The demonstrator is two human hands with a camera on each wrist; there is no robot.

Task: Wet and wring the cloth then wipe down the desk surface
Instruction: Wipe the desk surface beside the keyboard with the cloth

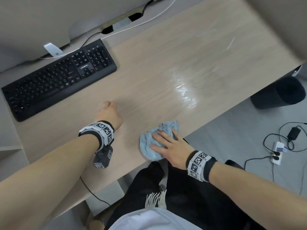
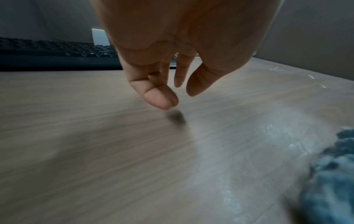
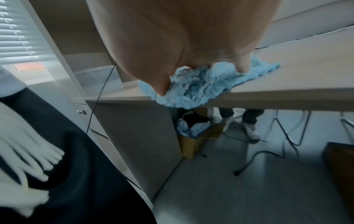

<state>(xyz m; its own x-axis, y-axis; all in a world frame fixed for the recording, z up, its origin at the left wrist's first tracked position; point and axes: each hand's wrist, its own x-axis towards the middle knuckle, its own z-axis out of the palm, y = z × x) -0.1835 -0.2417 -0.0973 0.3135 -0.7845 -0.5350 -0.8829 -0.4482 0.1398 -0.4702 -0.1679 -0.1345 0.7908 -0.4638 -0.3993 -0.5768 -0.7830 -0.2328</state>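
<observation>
1. The crumpled pale-blue fluffy cloth lies on the light wood-grain desk surface at its near edge, right of centre; in the right wrist view a fold of it hangs slightly over that edge.
2. The right hand presses down on the cloth with fingers spread and nearly straight. It is a flat pressing hold rather than a closed grip, though the thumb and a finger dig a little into the pile.
3. The left hand hangs just above the surface to the left of the cloth, apart from it, its fingers loosely curled and holding nothing.
4. Handling, as a judgement: the cloth looks soft, limp and light, and if damp it should drag on the wood rather than slip. Pressing on the middle of the bundle keeps it gathered, whereas a hold at one corner would let it trail or unfold.
5. Shiny streaks on the surface far and right of the cloth suggest that part is already wiped.
6. A black full-size keyboard sits at the far left, with a white cable and a white stand foot behind it. These block wiping there unless they are moved.
7. On the floor to the right stand a dark cylindrical bin and a white power strip with cables, both clear of the wiping.
</observation>
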